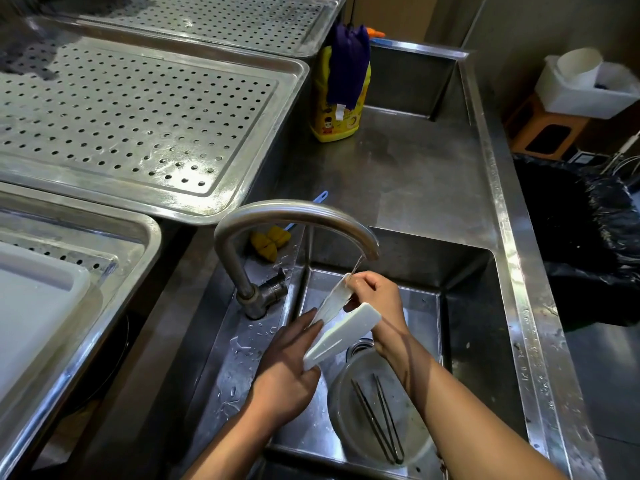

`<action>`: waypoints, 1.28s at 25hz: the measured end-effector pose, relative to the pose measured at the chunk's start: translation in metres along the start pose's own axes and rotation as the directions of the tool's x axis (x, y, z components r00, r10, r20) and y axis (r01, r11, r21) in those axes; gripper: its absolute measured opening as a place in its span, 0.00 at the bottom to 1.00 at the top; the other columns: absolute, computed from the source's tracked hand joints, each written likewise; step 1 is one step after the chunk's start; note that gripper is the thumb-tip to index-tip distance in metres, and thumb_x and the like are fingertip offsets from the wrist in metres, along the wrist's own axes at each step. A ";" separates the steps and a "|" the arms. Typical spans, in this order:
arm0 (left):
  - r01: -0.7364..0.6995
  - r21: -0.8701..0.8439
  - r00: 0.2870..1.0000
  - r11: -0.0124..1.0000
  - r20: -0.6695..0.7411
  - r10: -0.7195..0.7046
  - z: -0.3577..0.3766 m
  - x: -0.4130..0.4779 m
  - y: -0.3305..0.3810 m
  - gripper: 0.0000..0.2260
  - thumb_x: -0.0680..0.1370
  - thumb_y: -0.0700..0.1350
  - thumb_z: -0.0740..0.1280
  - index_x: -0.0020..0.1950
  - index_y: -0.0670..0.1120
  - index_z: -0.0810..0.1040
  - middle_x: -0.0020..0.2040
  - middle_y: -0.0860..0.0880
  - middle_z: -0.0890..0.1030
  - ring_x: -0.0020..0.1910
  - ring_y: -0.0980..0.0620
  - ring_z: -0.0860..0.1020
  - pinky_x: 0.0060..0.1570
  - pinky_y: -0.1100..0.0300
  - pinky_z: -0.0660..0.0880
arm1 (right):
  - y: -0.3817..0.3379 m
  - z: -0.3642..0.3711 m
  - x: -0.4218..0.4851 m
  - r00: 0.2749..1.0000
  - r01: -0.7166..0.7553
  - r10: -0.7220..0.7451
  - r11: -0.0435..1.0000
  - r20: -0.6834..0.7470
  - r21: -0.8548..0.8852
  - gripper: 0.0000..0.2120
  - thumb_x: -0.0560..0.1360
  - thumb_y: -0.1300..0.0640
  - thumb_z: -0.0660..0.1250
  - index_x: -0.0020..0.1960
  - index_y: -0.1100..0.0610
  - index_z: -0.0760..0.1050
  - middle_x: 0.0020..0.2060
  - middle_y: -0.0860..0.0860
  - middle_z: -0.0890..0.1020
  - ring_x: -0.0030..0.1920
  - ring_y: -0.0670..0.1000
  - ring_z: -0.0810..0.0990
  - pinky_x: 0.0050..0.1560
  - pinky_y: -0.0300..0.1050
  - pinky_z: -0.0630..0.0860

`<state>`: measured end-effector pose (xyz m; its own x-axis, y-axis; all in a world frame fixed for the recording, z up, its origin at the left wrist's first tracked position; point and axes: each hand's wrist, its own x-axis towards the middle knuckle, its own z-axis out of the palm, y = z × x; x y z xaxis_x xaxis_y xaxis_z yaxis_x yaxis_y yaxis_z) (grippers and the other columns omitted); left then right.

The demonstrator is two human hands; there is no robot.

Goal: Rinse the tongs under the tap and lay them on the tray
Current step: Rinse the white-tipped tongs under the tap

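Observation:
White plastic tongs [341,336] are held over the sink [467,306], their two arms spread apart. A thin stream of water from the curved tap [294,216] falls on the upper arm. My right hand [375,296] pinches the top of that upper arm just under the spout. My left hand [291,362] holds the tongs' lower end, fingers along the arms. A perforated steel tray [138,109] lies to the upper left of the sink.
A glass bowl [349,420] with dark chopsticks [379,417] sits in the sink below the hands. A yellow sponge brush [270,242] lies behind the tap. A yellow detergent bottle [332,109] stands on the counter. A black-lined bin [581,237] is at right.

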<state>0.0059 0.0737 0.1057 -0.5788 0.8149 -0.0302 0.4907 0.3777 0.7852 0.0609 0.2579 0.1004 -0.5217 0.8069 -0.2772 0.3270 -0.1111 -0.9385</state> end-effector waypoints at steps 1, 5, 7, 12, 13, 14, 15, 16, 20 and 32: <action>0.004 -0.018 1.000 1.000 -0.004 -0.004 0.000 0.001 0.001 0.29 0.70 0.31 0.68 0.70 0.44 0.75 0.74 0.47 0.71 0.72 0.49 0.70 0.71 0.56 0.67 | 0.000 0.000 -0.001 1.000 0.010 -0.010 1.000 -0.009 0.020 0.07 0.77 0.57 0.70 0.40 0.54 0.83 0.33 0.49 0.83 0.36 0.49 0.81 0.38 0.48 0.81; 0.102 -0.107 0.993 0.989 -0.049 -0.108 -0.001 0.005 0.000 0.29 0.69 0.30 0.66 0.69 0.47 0.76 0.69 0.50 0.76 0.68 0.50 0.75 0.65 0.55 0.73 | 0.000 0.002 -0.006 0.995 0.030 -0.028 0.999 0.100 -0.017 0.12 0.70 0.68 0.73 0.42 0.51 0.79 0.32 0.44 0.83 0.31 0.35 0.80 0.26 0.31 0.73; 0.095 -0.121 0.994 0.988 -0.044 -0.101 -0.001 0.004 0.000 0.30 0.69 0.30 0.65 0.69 0.47 0.76 0.70 0.50 0.76 0.68 0.51 0.75 0.66 0.56 0.72 | -0.003 0.002 -0.004 0.993 0.059 -0.049 0.994 0.110 -0.091 0.10 0.70 0.65 0.75 0.42 0.51 0.78 0.32 0.46 0.81 0.30 0.35 0.78 0.25 0.30 0.72; 0.095 -0.141 0.993 0.985 -0.054 -0.104 0.000 0.003 -0.001 0.30 0.68 0.33 0.65 0.70 0.49 0.76 0.69 0.51 0.77 0.67 0.51 0.75 0.66 0.53 0.73 | -0.003 0.002 -0.007 0.997 0.072 -0.070 0.993 0.025 -0.095 0.06 0.79 0.57 0.67 0.44 0.52 0.80 0.29 0.46 0.80 0.28 0.40 0.79 0.24 0.31 0.72; 0.103 -0.142 0.990 0.984 -0.079 -0.115 0.000 0.002 -0.003 0.29 0.69 0.32 0.66 0.69 0.49 0.77 0.67 0.51 0.78 0.65 0.51 0.77 0.64 0.53 0.75 | -0.001 0.001 -0.007 0.998 0.043 -0.040 0.996 0.038 -0.079 0.08 0.80 0.58 0.65 0.44 0.54 0.80 0.29 0.49 0.80 0.27 0.43 0.79 0.24 0.35 0.73; 0.102 -0.139 0.988 0.985 -0.098 -0.116 -0.001 0.002 -0.005 0.28 0.69 0.31 0.66 0.68 0.48 0.78 0.65 0.51 0.80 0.63 0.51 0.78 0.62 0.53 0.76 | -0.001 0.000 -0.007 0.999 0.005 -0.002 0.999 0.052 -0.053 0.09 0.80 0.61 0.63 0.45 0.57 0.81 0.30 0.53 0.80 0.27 0.47 0.80 0.24 0.38 0.74; 0.091 -0.135 0.989 0.987 -0.107 -0.105 -0.002 0.004 -0.007 0.28 0.69 0.31 0.66 0.67 0.47 0.79 0.64 0.51 0.80 0.62 0.52 0.79 0.62 0.52 0.76 | 0.000 -0.002 -0.007 0.997 -0.035 0.036 0.999 0.062 -0.021 0.09 0.80 0.63 0.62 0.46 0.60 0.81 0.31 0.56 0.80 0.28 0.50 0.80 0.24 0.40 0.76; 0.073 -0.132 0.990 0.989 -0.112 -0.088 -0.002 0.005 -0.007 0.27 0.68 0.31 0.66 0.66 0.46 0.79 0.64 0.51 0.81 0.62 0.52 0.79 0.62 0.53 0.77 | 0.000 -0.003 -0.008 0.995 -0.067 0.066 0.998 0.070 0.019 0.09 0.79 0.66 0.62 0.46 0.60 0.81 0.32 0.57 0.80 0.29 0.50 0.81 0.25 0.42 0.78; 0.054 -0.174 0.990 0.983 -0.121 -0.076 -0.001 0.008 -0.002 0.26 0.66 0.35 0.63 0.61 0.52 0.81 0.55 0.66 0.82 0.54 0.67 0.79 0.54 0.67 0.77 | -0.004 -0.007 -0.007 0.999 -0.020 0.022 0.999 0.040 -0.049 0.08 0.79 0.57 0.67 0.43 0.50 0.82 0.31 0.52 0.82 0.27 0.47 0.80 0.25 0.41 0.77; 0.575 -0.739 0.807 0.350 0.444 -0.389 -0.007 0.018 0.004 0.11 0.72 0.47 0.71 0.49 0.43 0.86 0.49 0.37 0.85 0.40 0.43 0.83 0.35 0.54 0.77 | -0.011 -0.010 -0.001 0.959 0.003 -0.075 0.967 0.275 0.254 0.16 0.80 0.49 0.63 0.41 0.57 0.81 0.42 0.53 0.86 0.49 0.54 0.84 0.57 0.52 0.80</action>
<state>-0.0067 0.0865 0.1121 -0.3691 0.7064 -0.6040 -0.6423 0.2759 0.7151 0.0658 0.2636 0.1128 -0.7411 0.6225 -0.2515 0.1144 -0.2521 -0.9609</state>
